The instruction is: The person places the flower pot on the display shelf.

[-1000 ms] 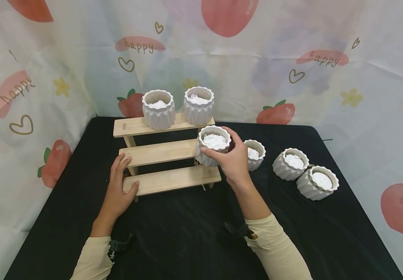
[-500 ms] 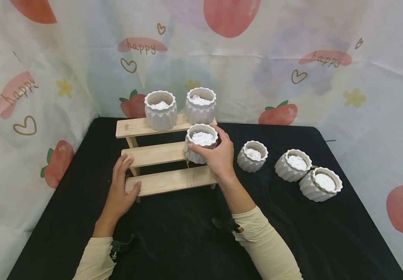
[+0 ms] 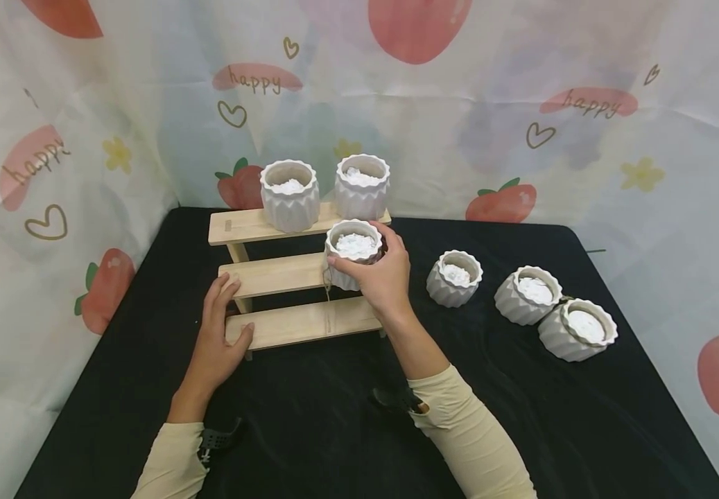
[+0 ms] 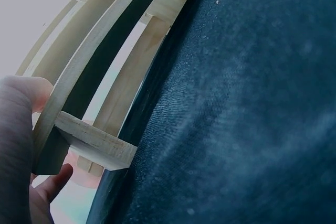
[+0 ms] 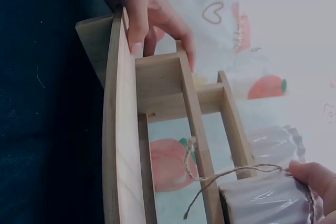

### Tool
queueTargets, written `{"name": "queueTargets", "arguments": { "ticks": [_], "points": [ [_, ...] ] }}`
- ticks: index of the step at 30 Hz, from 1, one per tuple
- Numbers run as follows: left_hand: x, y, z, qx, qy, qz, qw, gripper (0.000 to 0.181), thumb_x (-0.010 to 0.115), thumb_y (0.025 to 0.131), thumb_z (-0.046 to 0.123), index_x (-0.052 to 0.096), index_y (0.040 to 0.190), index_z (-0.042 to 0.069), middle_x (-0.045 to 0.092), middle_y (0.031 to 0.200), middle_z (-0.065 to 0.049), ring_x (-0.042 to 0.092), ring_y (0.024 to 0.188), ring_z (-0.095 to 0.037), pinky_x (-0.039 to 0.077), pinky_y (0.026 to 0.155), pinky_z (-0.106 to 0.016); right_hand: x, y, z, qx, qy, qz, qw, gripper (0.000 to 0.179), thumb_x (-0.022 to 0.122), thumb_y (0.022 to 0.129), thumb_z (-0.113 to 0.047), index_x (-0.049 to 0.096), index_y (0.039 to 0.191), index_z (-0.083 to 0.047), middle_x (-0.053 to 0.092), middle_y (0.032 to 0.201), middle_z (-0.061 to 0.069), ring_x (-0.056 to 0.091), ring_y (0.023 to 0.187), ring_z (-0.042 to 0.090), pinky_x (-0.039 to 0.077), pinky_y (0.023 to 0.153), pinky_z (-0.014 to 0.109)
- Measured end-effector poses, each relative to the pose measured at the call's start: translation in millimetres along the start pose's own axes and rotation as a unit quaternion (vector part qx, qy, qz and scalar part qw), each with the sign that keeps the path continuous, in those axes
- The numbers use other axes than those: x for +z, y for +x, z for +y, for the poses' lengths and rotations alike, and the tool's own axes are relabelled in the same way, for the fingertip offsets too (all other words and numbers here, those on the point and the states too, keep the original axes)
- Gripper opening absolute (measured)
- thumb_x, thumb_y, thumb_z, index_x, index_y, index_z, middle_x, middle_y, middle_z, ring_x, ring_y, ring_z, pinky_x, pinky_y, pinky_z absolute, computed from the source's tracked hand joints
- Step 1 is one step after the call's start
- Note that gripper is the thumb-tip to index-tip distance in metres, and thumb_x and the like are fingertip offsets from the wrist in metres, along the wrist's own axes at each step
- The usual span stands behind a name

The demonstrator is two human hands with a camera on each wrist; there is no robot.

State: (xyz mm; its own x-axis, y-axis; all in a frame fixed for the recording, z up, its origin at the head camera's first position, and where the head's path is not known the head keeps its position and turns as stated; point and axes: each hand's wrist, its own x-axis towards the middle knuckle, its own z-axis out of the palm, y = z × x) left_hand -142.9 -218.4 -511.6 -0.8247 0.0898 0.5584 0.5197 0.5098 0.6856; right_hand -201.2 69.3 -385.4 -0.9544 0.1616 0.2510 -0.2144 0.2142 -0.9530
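Observation:
My right hand (image 3: 386, 277) grips a white fluted pot (image 3: 342, 276) filled with white crumpled bits, thumb and fingers round its upper part. The pot sits at the right part of the middle step of a three-step wooden shelf stand (image 3: 272, 274). Twine (image 5: 231, 171) tied round the pot trails over the step's edge in the right wrist view. My left hand (image 3: 215, 343) holds the stand's left end, its thumb on the bottom step and fingers at the middle one. In the left wrist view the left thumb (image 4: 29, 92) lies over the front board.
Two similar pots (image 3: 290, 201) stand on the top step. To the right on the black table (image 3: 334, 430) are a single pot (image 3: 453, 281) and two touching pots, a nearer one (image 3: 574, 333) and a farther one (image 3: 524, 298). A printed curtain (image 3: 428, 125) hangs behind.
My right hand has moved left with the pot, from the right end of the stand onto the middle step. The left hand stays at the stand's left end.

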Motion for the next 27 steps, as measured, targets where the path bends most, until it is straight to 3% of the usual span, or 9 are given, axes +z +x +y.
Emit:
{"name": "queueTargets", "arguments": {
  "ticks": [5, 19, 27],
  "points": [
    [-0.8, 1.0, -0.2, 0.001, 0.009, -0.001, 1.0, 0.082, 0.07, 0.086, -0.003, 0.037, 0.159, 0.011, 0.018, 0.169, -0.009, 0.02, 0.151, -0.034, 0.028, 0.112, -0.048, 4.0, -1.6, 0.8, -0.008, -0.008, 0.005, 0.9999, 0.088, 0.1, 0.065, -0.017, 0.057, 0.141, -0.008, 0.053, 0.129, 0.006, 0.052, 0.118, 0.021, 0.044, 0.1, 0.037],
    [0.0, 0.5, 2.1, -0.006, 0.0, 0.0, 1.0, 0.081, 0.07, 0.086, -0.004, 0.038, 0.159, 0.011, 0.018, 0.169, -0.008, 0.022, 0.15, -0.033, 0.032, 0.108, -0.035, 1.9, -0.8, 4.9, -0.044, -0.07, -0.01, 0.9965, 0.088, 0.099, 0.068, -0.028, 0.053, 0.141, -0.007, 0.051, 0.131, 0.008, 0.051, 0.119, 0.022, 0.041, 0.1, 0.041],
    [-0.1, -0.2, 2.2, -0.01, 0.002, 0.0, 0.9999, 0.082, 0.07, 0.086, -0.004, 0.037, 0.16, 0.012, 0.018, 0.169, -0.007, 0.022, 0.15, -0.033, 0.033, 0.108, -0.042, 2.6, -0.8, 6.8, -0.047, -0.065, -0.007, 0.9968, 0.087, 0.098, 0.069, -0.028, 0.054, 0.141, -0.007, 0.052, 0.13, 0.008, 0.051, 0.118, 0.022, 0.041, 0.1, 0.041]
  ]
}}
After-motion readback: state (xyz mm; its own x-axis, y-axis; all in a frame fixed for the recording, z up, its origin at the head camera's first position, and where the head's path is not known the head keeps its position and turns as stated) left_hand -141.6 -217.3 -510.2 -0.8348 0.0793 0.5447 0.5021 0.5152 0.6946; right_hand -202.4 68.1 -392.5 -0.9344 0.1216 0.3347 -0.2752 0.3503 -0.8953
